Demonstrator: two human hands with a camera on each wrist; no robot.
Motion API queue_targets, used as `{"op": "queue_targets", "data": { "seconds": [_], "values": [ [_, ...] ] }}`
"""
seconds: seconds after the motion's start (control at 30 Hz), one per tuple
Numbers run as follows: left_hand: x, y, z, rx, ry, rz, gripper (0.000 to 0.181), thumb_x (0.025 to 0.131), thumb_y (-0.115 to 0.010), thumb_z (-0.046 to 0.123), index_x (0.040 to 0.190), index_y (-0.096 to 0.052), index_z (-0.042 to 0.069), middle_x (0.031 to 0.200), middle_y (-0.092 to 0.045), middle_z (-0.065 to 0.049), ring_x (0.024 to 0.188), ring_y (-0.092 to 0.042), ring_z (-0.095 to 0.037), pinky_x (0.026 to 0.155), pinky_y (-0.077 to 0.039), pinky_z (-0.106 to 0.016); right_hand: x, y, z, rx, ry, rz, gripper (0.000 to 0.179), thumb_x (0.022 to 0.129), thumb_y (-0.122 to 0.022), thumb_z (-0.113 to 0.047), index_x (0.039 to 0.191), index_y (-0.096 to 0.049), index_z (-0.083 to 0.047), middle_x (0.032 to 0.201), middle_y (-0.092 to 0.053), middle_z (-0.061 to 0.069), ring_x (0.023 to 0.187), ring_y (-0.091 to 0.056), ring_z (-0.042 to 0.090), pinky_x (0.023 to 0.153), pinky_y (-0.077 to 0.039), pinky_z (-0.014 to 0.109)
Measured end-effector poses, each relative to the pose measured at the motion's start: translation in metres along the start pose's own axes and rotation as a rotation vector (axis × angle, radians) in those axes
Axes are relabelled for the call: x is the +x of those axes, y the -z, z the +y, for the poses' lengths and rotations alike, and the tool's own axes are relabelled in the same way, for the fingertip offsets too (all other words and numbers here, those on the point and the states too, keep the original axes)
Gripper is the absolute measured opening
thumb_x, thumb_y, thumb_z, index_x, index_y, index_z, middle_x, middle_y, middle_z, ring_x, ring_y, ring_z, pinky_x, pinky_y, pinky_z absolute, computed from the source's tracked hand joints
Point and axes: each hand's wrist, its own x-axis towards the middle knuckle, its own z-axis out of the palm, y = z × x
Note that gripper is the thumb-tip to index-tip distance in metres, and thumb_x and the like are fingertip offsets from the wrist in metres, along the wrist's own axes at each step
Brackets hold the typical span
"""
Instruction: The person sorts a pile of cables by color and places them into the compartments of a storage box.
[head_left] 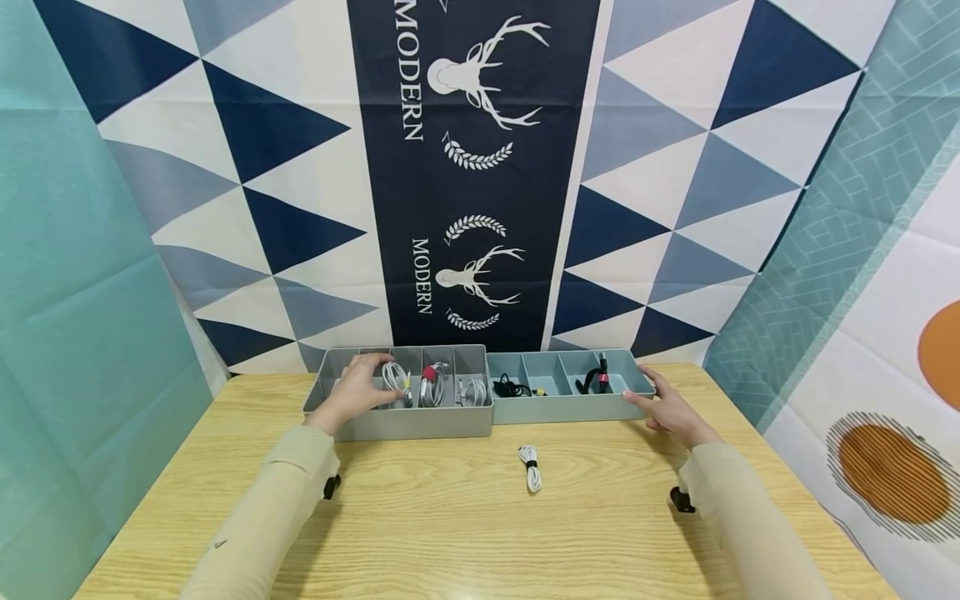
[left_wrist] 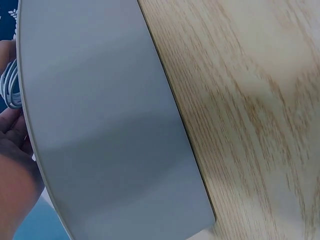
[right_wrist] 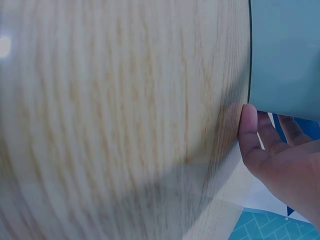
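A coiled white cable [head_left: 396, 377] with a yellowish tie sits between the thumb and fingers of my left hand [head_left: 356, 388], which grips it inside the grey divided box [head_left: 420, 423]. In the left wrist view, the same coil [left_wrist: 11, 85] shows just past the box wall, between the fingers. My right hand [head_left: 667, 408] rests its fingers against the right end of the blue-grey divided box [head_left: 562, 408]. From the right wrist, those fingers [right_wrist: 248, 122] appear fairly straight at the box's corner.
Other grey compartments hold a cable with a red tie [head_left: 431, 385] and a white coil [head_left: 473, 392]. Black cables [head_left: 512, 387] and a black cable with a red band [head_left: 600, 379] lie in the blue-grey box. One white cable with a black tie [head_left: 530, 468] lies on the wooden table [head_left: 450, 533].
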Motion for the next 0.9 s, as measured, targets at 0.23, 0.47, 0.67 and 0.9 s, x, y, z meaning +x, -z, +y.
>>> {"op": "queue_targets", "data": {
  "seconds": [0.23, 0.47, 0.67, 0.9],
  "values": [
    [0.001, -0.002, -0.002, 0.019, -0.02, 0.007, 0.065, 0.072, -0.073, 0.031, 0.126, -0.048, 0.006, 0.129, -0.044, -0.015, 0.122, -0.03, -0.033, 0.097, -0.019, -0.057, 0.001, 0.0, -0.001, -0.009, 0.001, 0.003, 0.086, 0.084, -0.053, -0.049, 0.143, 0.008, -0.03, 0.144, -0.002, 0.027, 0.088, -0.043, 0.029, 0.058, -0.042, 0.03],
    [0.005, -0.004, -0.006, 0.044, -0.026, 0.018, 0.066, 0.072, -0.073, 0.03, 0.127, -0.047, 0.007, 0.13, -0.044, -0.015, 0.122, -0.031, -0.033, 0.096, -0.019, -0.058, -0.001, -0.001, -0.002, -0.011, 0.004, -0.006, 0.09, 0.081, -0.054, -0.052, 0.142, 0.008, -0.031, 0.145, 0.002, 0.027, 0.097, -0.04, 0.032, 0.06, -0.042, 0.031],
    [0.008, -0.006, -0.007, 0.058, -0.03, 0.01, 0.066, 0.071, -0.073, 0.03, 0.127, -0.048, 0.005, 0.129, -0.045, -0.015, 0.121, -0.032, -0.032, 0.094, -0.022, -0.055, -0.001, -0.001, -0.002, 0.0, 0.003, -0.014, 0.089, 0.082, -0.053, -0.051, 0.142, 0.01, -0.033, 0.144, 0.0, 0.027, 0.092, -0.043, 0.03, 0.058, -0.041, 0.031],
    [0.011, -0.01, -0.006, 0.098, -0.052, 0.019, 0.066, 0.069, -0.074, 0.029, 0.125, -0.05, 0.003, 0.127, -0.047, -0.016, 0.12, -0.034, -0.033, 0.091, -0.024, -0.053, 0.001, 0.001, 0.001, 0.0, 0.005, -0.004, 0.086, 0.085, -0.052, -0.048, 0.143, 0.007, -0.029, 0.143, -0.003, 0.027, 0.085, -0.044, 0.028, 0.057, -0.041, 0.03]
  ]
}}
